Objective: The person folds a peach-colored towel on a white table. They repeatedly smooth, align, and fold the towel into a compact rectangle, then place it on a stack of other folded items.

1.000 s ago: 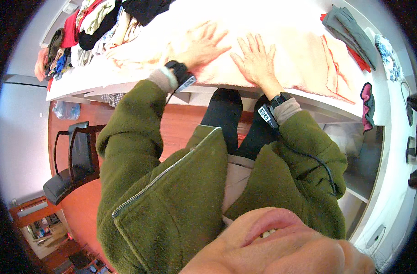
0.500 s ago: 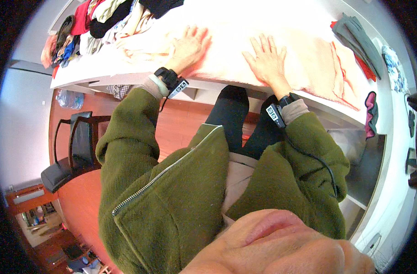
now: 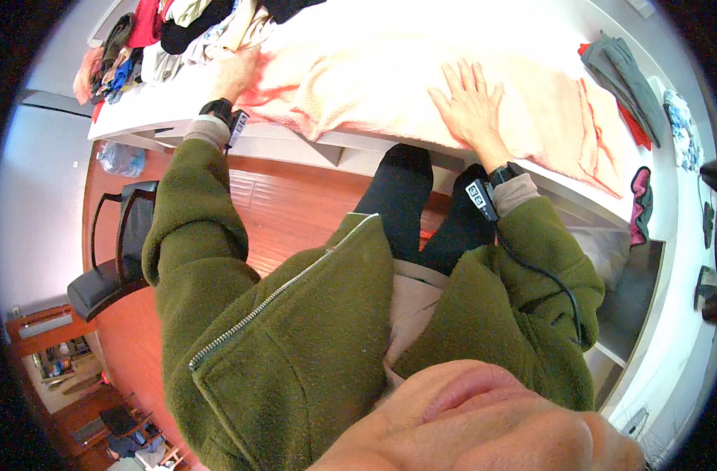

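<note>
A peach-pink fleecy cloth (image 3: 390,106) lies along the near side of the white table (image 3: 123,123), rumpled toward the left. The right hand (image 3: 470,104) rests palm-down on it, fingers spread, gripping nothing, probably steadying it. The left hand (image 3: 234,74) is at its left end, near the clothes pile (image 3: 187,27); glare hides whether those fingers pinch it. A folded grey garment (image 3: 621,82) sits far right, presumably clear of the cloth.

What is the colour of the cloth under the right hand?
The cloth is pale peach-pink, seen in the head view.
</note>
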The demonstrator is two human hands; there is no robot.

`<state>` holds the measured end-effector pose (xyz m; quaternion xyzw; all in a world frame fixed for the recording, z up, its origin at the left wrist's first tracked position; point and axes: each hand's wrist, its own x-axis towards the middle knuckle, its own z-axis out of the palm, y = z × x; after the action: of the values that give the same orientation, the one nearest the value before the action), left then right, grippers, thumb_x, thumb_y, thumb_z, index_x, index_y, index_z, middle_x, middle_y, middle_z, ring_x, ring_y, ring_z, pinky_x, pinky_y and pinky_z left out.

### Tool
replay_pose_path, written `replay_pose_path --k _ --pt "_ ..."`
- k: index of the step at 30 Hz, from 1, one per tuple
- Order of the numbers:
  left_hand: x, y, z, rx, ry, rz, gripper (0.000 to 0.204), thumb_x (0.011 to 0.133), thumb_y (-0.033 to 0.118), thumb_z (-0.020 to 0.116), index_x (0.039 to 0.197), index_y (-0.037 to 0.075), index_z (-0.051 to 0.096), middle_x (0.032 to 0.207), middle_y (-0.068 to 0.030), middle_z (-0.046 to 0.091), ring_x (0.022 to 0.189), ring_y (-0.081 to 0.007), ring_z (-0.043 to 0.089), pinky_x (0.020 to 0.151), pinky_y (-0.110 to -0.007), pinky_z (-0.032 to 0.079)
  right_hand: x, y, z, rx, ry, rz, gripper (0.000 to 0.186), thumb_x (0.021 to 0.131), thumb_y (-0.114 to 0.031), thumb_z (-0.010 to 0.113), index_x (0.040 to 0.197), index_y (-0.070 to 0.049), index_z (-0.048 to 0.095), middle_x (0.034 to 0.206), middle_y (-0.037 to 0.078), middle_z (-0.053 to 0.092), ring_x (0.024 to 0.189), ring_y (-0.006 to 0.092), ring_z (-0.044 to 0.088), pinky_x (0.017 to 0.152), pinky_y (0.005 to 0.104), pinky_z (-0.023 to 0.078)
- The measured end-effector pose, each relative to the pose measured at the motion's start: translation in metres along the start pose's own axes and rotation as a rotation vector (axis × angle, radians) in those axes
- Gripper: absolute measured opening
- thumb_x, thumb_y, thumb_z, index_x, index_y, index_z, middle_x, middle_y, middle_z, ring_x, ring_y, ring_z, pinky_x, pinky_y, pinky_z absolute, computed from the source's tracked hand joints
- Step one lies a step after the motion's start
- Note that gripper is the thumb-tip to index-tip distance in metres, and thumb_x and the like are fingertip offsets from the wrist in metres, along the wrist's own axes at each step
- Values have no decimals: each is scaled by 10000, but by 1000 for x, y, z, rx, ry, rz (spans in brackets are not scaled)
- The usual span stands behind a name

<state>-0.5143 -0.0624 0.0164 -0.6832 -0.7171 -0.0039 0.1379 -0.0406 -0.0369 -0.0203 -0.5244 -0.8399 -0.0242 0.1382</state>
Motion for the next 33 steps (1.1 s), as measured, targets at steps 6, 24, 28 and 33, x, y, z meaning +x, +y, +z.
replay_pose_path --k 6,24,28,33 --pt "18 47 -28 248 273 -176 337 923 221 536 1257 179 560 1159 -112 598 1078 -339 585 881 -590 434 0 -1 -1 -15 -14 9 673 957 -607 369 1506 -218 347 1608 75 209 1493 276 139 1124 686 94" --pt "-21 211 -26 -124 -123 300 721 919 634 471 1531 327 246 1624 -79 124 1486 -359 104 1050 -755 182 0 20 -13 51 -95 -33 677 964 -596 378 1509 -196 336 1593 71 249 1472 274 205 1163 579 147" --pt "-18 204 -22 -172 -97 349 745 903 668 465 1527 314 264 1611 -101 177 1479 -379 124 1072 -730 142 -6 103 -32 -166 18 -51 628 979 -555 383 1490 -188 377 1571 81 300 1447 283 266 1175 469 210" --pt "-7 192 -34 -158 -140 405 708 913 610 510 1518 313 292 1603 -118 197 1468 -377 170 1103 -678 178 -54 188 -25 -233 155 118 606 974 -552 397 1447 -176 438 1519 113 378 1412 322 318 1159 468 239"
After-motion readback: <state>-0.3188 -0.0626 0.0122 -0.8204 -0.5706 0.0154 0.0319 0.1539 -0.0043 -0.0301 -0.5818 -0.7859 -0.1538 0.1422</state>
